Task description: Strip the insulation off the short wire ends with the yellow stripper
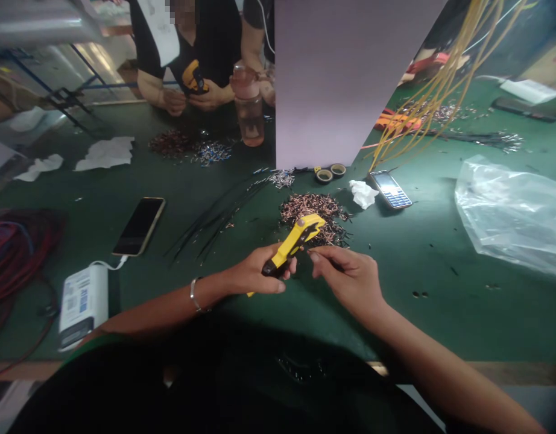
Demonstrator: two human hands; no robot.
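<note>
Left hand: I'm seeing it (253, 271) closing firmly around the grip of a yellow crimper (292, 244), with the tool's head pointing up and away from me.
Right hand: it's (345, 277) holding just beside the crimper's head, fingers curled and nearly pinched together. I cannot tell whether they're gripping a thin wire.
Tool position: the crimper is hanging above the bench, just in front of a heap of copper-tipped wire pieces (314, 211).
Bench items: black wires (214, 217) are lying left of the heap, and a white power bank (82, 306) is charging a smartphone (139, 226) on the left. A keypad phone (390, 189) and crumpled tissue (363, 194) are lying beyond the heap, with a clear plastic bag (513, 214) off to the right.
Far side: a co-worker's hands (201, 96) are working around another yellow tool (195, 77), beside a pink water bottle (248, 105).
Right background: yellow wires (441, 78) are hanging down past a pale divider panel (336, 78).
</note>
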